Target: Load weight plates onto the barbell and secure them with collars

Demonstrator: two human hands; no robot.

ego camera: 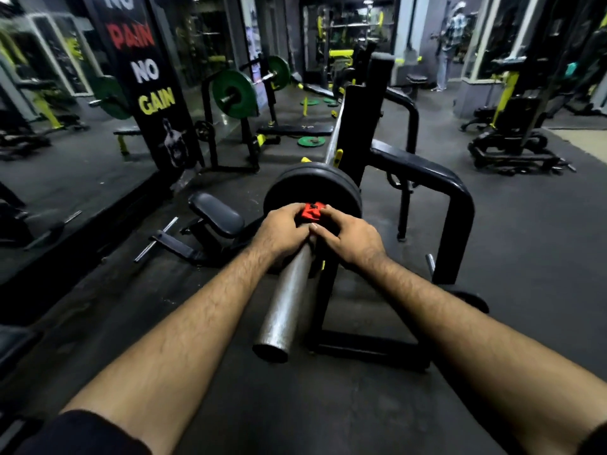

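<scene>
While both your hands crowd the near end of the barbell [289, 300], the loading on this side looks done: black weight plates [312, 188] sit on the sleeve, pushed up toward the black rack [358, 126] that carries the bar. Your left hand [282, 229] and right hand [351, 238] are wrapped around the red collar [312, 211], fingers [323, 232] curled tight on it from either side, and the collar sits just against the outer plate's face. You cannot tell from here whether its latch is snapped home, so count this collar as on but not proven locked. Bare sleeve runs from your hands back to the bar's near tip. As for the far end, it's lost up the rack; plates and collar there can't be judged.
</scene>
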